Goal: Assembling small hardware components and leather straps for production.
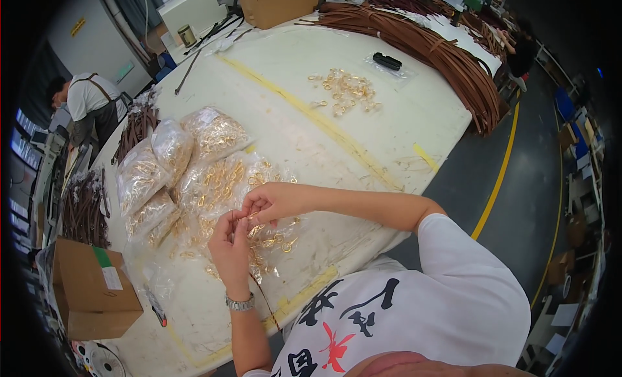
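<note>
My left hand (230, 244), with a metal watch on the wrist, is closed with thumb and fingers pinched together. My right hand (275, 202) meets it from the right, its fingertips also pinched. Between them is something small that the fingers mostly hide. Both hands are above a heap of gold metal clasps (217, 182) with clear plastic wrapping, spread on the white table (285, 111). Loose gold clasps (285, 244) lie just below my right hand. A thin dark brown line (264, 298), perhaps a cord, runs from beside my left wrist to the table edge.
Filled clear bags (139, 173) lie left of the heap. Beyond are a smaller clasp pile (346, 90), a black object (387, 60) and brown strap bundles (414, 40). An open cardboard box (94, 293) and a cutter (155, 309) are at left. Another person (94, 101) works far left.
</note>
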Available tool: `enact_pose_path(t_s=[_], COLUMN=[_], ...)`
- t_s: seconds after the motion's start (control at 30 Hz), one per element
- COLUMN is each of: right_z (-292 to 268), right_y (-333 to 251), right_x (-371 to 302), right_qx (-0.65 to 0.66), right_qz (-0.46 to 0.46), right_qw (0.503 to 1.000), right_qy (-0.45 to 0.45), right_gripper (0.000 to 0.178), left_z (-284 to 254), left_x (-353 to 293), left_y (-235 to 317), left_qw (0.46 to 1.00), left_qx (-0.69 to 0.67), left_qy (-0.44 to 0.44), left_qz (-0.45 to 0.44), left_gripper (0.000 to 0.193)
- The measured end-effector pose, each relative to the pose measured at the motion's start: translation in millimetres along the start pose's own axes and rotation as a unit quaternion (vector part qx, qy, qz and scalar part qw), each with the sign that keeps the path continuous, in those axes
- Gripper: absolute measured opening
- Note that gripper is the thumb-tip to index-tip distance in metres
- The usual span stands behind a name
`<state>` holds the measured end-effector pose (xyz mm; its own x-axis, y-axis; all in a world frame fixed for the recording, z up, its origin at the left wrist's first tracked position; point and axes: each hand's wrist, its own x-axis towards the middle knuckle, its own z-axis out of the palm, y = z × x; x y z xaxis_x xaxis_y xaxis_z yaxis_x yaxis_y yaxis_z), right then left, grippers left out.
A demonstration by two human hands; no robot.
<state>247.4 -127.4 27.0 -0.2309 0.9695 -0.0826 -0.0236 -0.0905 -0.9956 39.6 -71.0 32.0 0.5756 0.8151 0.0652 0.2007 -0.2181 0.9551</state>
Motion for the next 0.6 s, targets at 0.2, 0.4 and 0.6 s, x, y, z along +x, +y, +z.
enact_pose_path(t_s=[0.2,0.4,0.6], right_z=[6,15,1], right_y=[7,1,-14], right_x=[-5,-5,-17], right_qx=[-0.377,-0.345,-0.094], right_qz=[-0.155,-0.177,-0.097], right_qw=[0.9,0.906,0.98], right_qy=[0.154,0.173,0.143], right_gripper=[0.019,0.018,0.019], left_z=[1,0,2], left_x=[3,1,6], left_y=[4,-5,8], left_qw=[0.999,0.997,0.994], left_qx=[-0.026,-0.07,-0.105], left_qy=[0.025,0.017,0.019], left_qz=[-0.031,-0.026,0.0], left_gripper=[0.014,0.013,0.014])
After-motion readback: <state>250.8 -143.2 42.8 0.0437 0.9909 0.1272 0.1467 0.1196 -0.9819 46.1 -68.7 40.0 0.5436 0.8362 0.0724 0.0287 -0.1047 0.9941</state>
